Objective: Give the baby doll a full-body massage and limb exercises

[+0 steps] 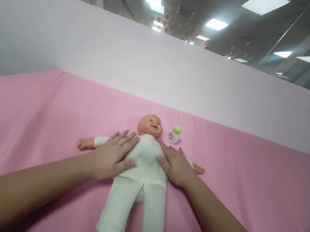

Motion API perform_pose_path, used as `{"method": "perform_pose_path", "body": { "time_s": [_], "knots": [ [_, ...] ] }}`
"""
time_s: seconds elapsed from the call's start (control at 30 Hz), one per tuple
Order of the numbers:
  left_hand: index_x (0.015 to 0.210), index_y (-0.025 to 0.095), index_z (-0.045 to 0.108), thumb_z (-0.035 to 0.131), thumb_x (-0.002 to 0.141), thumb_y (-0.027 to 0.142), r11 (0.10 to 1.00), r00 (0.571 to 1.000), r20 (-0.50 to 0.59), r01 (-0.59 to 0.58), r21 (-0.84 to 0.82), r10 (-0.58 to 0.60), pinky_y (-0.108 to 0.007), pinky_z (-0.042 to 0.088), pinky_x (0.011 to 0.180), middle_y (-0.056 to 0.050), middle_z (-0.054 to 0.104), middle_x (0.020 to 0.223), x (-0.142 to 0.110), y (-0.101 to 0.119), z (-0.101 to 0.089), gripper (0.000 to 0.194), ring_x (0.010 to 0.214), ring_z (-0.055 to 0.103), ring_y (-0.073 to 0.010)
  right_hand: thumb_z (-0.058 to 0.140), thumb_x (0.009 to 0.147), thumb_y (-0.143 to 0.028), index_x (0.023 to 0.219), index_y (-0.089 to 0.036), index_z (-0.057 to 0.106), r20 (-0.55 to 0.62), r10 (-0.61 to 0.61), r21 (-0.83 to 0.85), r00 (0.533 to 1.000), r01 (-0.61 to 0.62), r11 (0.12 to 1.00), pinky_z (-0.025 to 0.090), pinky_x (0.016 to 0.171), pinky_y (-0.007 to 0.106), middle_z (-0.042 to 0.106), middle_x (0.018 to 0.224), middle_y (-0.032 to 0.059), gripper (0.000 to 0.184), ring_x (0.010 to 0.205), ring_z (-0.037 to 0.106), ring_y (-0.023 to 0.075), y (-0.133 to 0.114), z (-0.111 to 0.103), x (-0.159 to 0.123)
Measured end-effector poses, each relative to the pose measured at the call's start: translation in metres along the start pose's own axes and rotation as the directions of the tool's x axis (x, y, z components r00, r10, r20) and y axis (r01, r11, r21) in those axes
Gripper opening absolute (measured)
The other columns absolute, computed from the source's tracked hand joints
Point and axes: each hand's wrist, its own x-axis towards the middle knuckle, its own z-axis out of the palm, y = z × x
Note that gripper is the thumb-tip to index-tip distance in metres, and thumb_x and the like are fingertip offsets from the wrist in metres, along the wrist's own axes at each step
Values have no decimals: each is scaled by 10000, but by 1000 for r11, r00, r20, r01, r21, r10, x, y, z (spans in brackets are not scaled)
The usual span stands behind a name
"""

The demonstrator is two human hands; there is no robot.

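Note:
A baby doll (144,172) with a white cloth body lies on its back, its head away from me and its arms stretched out sideways. My left hand (115,154) rests flat on the left side of its chest and shoulder, fingers spread. On the opposite side of the chest lies my right hand (178,165), palm down with the fingers extended. Both hands touch the cloth and hold nothing. They cover parts of the doll's upper arms. The doll's feet are out of the frame.
A small clear bottle (174,135) with a green cap stands right of the doll's head. Pink sheeting (236,173) covers the surface beneath. A white partition (162,67) rises behind it, with glass and ceiling lights beyond.

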Motion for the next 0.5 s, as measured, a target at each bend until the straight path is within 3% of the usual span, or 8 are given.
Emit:
{"method": "perform_pose_path", "body": {
  "time_s": [0.07, 0.13, 0.2, 0.23, 0.3, 0.4, 0.5],
  "knots": [
    [1664, 243, 185, 427, 967, 728, 971, 974, 40, -220, -91, 224, -574, 92, 1279, -80, 120, 1723, -7, 14, -9, 883, 1586, 97, -359, 319, 1049, -621, 1604, -336, 318, -3, -4, -11, 1000, 4, 1000, 239, 1171, 664, 600, 1472, 94, 625, 1378, 512, 358, 2, -1, 2],
    [1654, 321, 210, 476, 952, 721, 898, 902, 88, -403, -178, 423, -582, 42, 1281, -28, 146, 1722, -13, 28, -15, 851, 1582, 126, -357, 307, 1061, -591, 1583, -334, 361, -11, -26, -9, 1000, 26, 1000, 311, 1143, 597, 648, 1405, 84, 585, 1310, 569, 334, 1, -2, 2],
    [1638, 359, 258, 517, 936, 718, 848, 848, 135, -475, -234, 512, -609, -1, 1270, -13, 176, 1715, -15, 37, -16, 830, 1575, 140, -378, 308, 1065, -574, 1572, -320, 382, -24, -31, -9, 999, 31, 999, 352, 1116, 551, 668, 1369, 85, 572, 1274, 592, 322, -1, -2, 1],
    [1634, 363, 271, 531, 928, 719, 845, 843, 148, -477, -242, 518, -625, -17, 1262, -18, 167, 1715, -14, 38, -15, 832, 1573, 134, -392, 311, 1065, -571, 1571, -311, 387, -29, -30, -12, 999, 30, 999, 361, 1108, 539, 670, 1364, 89, 574, 1269, 594, 321, -2, -1, 0],
    [1634, 371, 265, 518, 939, 715, 877, 874, 147, -427, -219, 462, -652, -38, 1246, -30, 120, 1719, -8, 33, -12, 816, 1572, 111, -405, 320, 1063, -570, 1573, -291, 385, -35, -28, -22, 999, 27, 999, 366, 1104, 526, 657, 1382, 100, 585, 1283, 583, 323, -4, -1, -1],
    [1633, 399, 244, 416, 999, 685, 956, 952, 112, -272, -110, 284, -679, -40, 1230, -22, 107, 1719, 3, 13, -5, 717, 1577, 88, -398, 319, 1063, -573, 1578, -281, 374, -22, -28, -28, 999, 28, 999, 371, 1106, 517, 634, 1417, 105, 594, 1309, 564, 321, -5, 0, -2],
    [1639, 366, 239, 338, 1018, 687, 995, 992, 76, -97, -7, 97, -683, 46, 1230, -56, 181, 1711, 12, -7, 0, 706, 1569, 144, -408, 309, 1067, -569, 1592, -288, 348, -4, -17, -33, 1000, 17, 999, 348, 1141, 538, 595, 1469, 99, 596, 1363, 524, 319, -4, 0, -3]
  ]
}}
